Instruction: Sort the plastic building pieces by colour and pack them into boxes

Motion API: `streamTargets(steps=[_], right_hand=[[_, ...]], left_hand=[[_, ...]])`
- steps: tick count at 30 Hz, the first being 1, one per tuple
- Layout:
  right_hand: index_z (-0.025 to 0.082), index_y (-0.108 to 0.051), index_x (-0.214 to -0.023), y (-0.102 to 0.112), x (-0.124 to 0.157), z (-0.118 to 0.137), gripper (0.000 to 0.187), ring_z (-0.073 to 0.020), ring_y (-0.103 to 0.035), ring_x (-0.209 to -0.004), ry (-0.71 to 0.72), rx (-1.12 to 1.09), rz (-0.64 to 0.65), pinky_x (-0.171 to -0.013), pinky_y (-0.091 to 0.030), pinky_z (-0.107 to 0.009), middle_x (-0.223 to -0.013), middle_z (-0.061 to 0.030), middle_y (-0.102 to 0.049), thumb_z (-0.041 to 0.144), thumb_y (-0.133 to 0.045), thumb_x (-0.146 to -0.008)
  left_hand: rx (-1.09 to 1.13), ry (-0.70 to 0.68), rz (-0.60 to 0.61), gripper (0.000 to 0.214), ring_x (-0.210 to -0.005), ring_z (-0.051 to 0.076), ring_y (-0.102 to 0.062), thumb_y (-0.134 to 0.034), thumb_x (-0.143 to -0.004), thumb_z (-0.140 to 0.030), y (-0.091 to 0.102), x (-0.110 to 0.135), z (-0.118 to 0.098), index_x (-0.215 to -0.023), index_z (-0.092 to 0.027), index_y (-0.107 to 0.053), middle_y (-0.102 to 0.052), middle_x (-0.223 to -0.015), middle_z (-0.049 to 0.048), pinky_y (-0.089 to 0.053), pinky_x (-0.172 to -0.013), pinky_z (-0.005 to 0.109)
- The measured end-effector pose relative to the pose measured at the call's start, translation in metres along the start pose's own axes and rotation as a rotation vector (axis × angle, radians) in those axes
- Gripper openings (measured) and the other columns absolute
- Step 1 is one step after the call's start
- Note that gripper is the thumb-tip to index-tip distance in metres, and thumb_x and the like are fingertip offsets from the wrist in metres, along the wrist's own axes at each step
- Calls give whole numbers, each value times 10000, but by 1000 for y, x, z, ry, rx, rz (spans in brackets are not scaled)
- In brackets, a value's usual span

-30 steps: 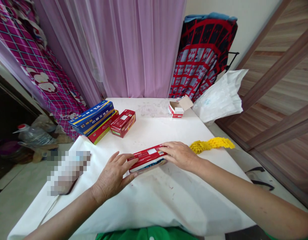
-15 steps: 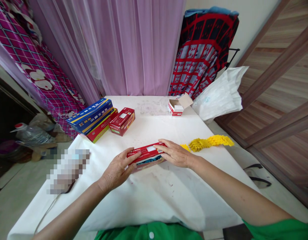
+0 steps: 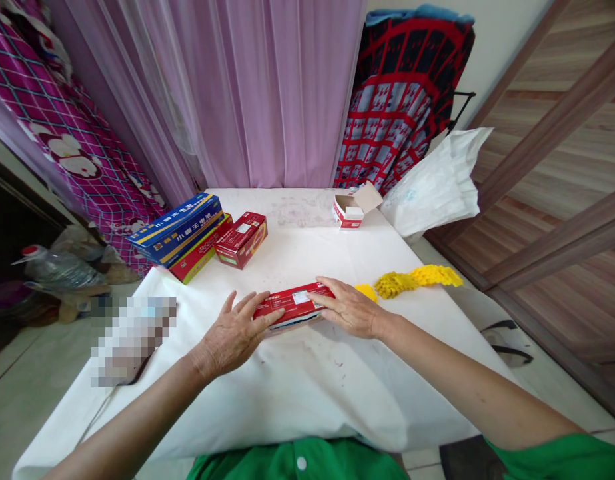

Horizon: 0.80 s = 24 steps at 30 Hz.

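Between my hands lies a long red cardboard box [image 3: 292,300] with a white label on its top, near the middle of the white-covered table [image 3: 307,247]. My left hand [image 3: 237,330] holds its left end, the thumb along the front top edge and the fingers spread over the back corner. At the other end, my right hand [image 3: 350,308] rests its fingers on the lid and grips that side. A narrow dark gap runs under the lid's front edge. Just right of it, yellow bundles [image 3: 396,284] lie on the table, one piece partly behind my right hand.
At the back left, a blue box [image 3: 180,227] sits on a red and yellow-green box [image 3: 192,257], beside a smaller red box [image 3: 241,240]. Toward the back right stands an open small box [image 3: 348,212]. A white bag [image 3: 434,187] leans at the right edge. A blurred-out object [image 3: 134,340] lies left.
The box's lid has come down over the front, and the blue contents seen under it are mostly covered. My left fingers have spread and lifted somewhat. The view has shifted slightly.
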State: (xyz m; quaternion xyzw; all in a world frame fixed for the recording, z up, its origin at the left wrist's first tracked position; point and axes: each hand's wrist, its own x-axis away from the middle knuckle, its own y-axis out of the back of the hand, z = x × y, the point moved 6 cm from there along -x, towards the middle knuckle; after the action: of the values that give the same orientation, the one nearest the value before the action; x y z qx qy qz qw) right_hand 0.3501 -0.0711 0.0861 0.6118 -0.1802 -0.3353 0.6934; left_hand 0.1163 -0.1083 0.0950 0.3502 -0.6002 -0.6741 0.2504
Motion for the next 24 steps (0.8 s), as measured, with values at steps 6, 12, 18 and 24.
streamTargets(steps=[6,12,18,24], right_hand=[[275,-492,-1421,-7,8,7,540,-332,-322,-1388,22,118,-111,-1075,-376,-509,-1538,-147,-328,341,-605,-898],[260,-521,-1392,-12,6,5,535,-316,-380,-1351,33,144,-198,-1031,-433,-483,-1485,-156,-406,241,-625,-867],[249,-522,-1387,-8,4,7,528,-311,-405,-1331,19,126,-231,-1029,-441,-495,-1463,-161,-424,241,-606,-866],[243,-378,-1483,10,12,5,619,-299,-402,-1354,-134,79,-382,-1058,-432,-489,-1510,-158,-369,318,-559,-897]], left_hand=[[-80,-10,-75,496,-1376,389,-366,-568,-891,-310,-2,5,-10,-1366,-431,-490,-411,-1506,98,-227,-1068,707],[-30,20,-111,540,-1323,350,-450,-537,-903,-302,-6,1,-6,-1430,-335,-422,-408,-1493,158,-373,-1042,602],[137,78,-99,630,-1143,272,-561,-513,-899,-476,-11,-15,7,-1460,-229,-372,-574,-1277,131,-447,-1011,478],[146,147,-150,491,-1102,248,-558,-465,-920,-393,17,-33,38,-1399,-285,-477,-565,-1223,100,-492,-950,401]])
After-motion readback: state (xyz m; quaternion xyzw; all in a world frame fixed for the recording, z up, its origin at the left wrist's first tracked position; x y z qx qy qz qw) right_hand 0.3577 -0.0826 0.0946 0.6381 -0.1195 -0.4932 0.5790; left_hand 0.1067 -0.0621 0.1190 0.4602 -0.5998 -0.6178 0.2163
